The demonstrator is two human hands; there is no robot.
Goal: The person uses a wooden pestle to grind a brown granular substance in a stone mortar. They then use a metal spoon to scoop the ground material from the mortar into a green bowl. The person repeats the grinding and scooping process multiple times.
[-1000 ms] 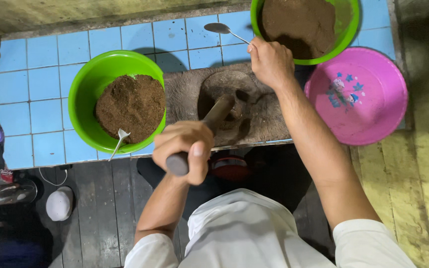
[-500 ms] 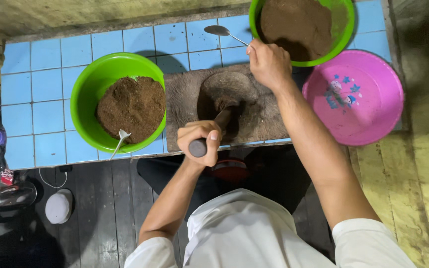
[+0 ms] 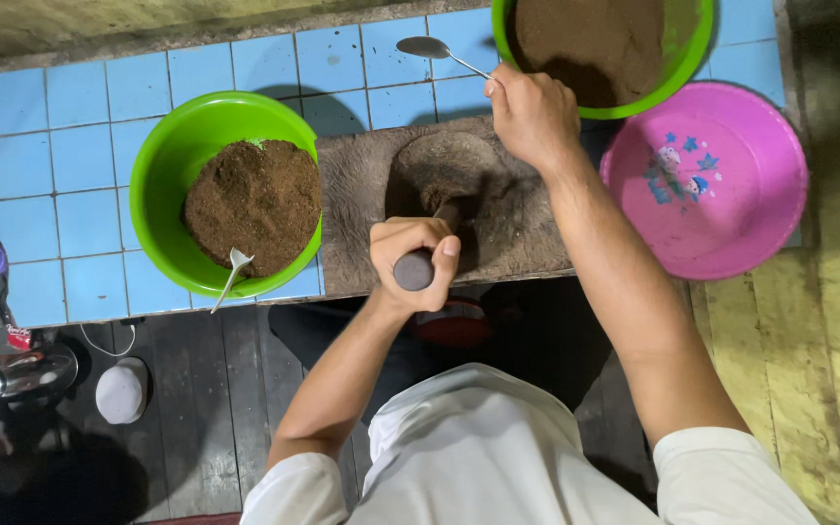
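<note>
Both hands closed: left hand (image 3: 414,255) grips pestle (image 3: 427,245), right hand (image 3: 534,115) spoon (image 3: 439,52).

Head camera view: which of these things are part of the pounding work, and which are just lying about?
In use:
- left hand gripping the pestle
- stone mortar
- right hand holding a metal spoon
- two green bowls of brown powder

Lying about:
- empty pink basin
- kettle and white cap on the floor

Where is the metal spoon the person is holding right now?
In the head view, the metal spoon is at top centre, held in the right hand, its bowl over the blue tiles just left of the far green bowl of brown powder.
</note>
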